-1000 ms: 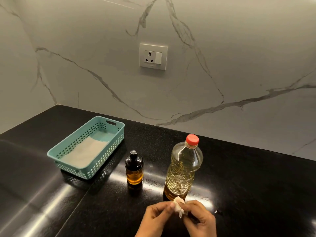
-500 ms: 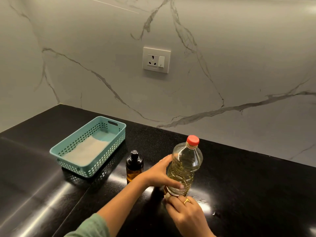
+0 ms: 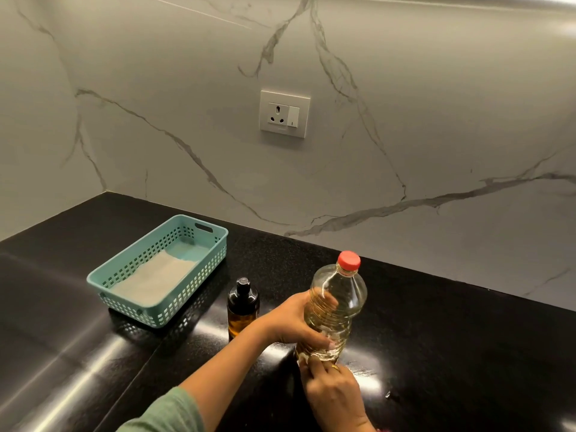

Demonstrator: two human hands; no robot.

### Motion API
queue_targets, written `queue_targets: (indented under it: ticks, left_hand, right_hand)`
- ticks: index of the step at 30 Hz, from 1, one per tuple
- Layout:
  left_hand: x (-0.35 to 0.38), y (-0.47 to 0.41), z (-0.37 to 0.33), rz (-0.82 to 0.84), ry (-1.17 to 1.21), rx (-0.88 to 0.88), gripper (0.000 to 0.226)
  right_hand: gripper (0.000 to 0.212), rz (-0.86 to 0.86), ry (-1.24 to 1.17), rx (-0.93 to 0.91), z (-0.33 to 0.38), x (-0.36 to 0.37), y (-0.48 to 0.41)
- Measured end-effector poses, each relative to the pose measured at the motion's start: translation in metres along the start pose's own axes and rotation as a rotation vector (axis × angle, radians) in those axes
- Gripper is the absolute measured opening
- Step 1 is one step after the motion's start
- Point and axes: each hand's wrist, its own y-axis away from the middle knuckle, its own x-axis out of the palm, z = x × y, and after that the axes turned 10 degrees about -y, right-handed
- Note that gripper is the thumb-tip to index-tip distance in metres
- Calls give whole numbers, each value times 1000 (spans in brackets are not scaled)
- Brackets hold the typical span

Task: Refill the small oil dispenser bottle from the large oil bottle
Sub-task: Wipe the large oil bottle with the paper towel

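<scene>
Large bottle (image 3: 344,296) upright, cap (image 3: 349,260) up

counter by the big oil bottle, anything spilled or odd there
Yes: a dull streaky smear on the black counter just right of the large oil bottle's base, likely oil residue, plus a small glinting speck further right. The right hand holds a white tissue at that base.

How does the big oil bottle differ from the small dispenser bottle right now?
The big oil bottle is tall, clear and red-capped; the small dispenser bottle is short, dark amber and black-topped. The left hand grips the big oil bottle; the small dispenser bottle stands unheld. Both are capped and hold oil.
</scene>
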Motion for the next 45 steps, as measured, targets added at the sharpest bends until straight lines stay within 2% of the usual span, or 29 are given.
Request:
queue_targets:
  ticks: [7, 11, 14, 16, 22, 30, 35, 38, 42, 45]
  left_hand:
    - [0, 0, 0, 10, 17, -17, 69]
    - [1, 0, -1, 22, 27, -21, 68]
    - [0, 2, -4, 31, 29, -15, 68]
    - [-1, 2, -4, 42, 21, -17, 69]
    - [-3, 2, -6, 46, 30, -29, 68]
    - [-4, 1, -3, 72, 64, -47, 67]
    - [-3, 1, -2, 75, 65, -46, 71]
    - [-4, 1, -3, 84, 75, -46, 70]
    - [-4, 2, -6, 92, 75, -44, 69]
    - [-4, 2, -5, 96, 64, -52, 69]
  right_hand:
    - [23, -28, -116, 230, -22, -18, 20]
    - [6, 29, -278, 533, -33, -19, 24]
    - [34, 126, -486, 783, -42, -14, 22]
    - [44, 144, -628, 898, -47, -15, 21]
    - [31, 91, -744, 956, -64, -13, 8]
    - [22, 15, -890, 1158, -93, -42, 24]
    - [18, 275, -1114, 1170, -73, -83, 63]
    - [23, 510, -1078, 1115, -56, -97, 76]
    - [34, 720, -896, 800, -43, -108, 83]
    - [35, 845, -939, 591, -36, -110, 81]
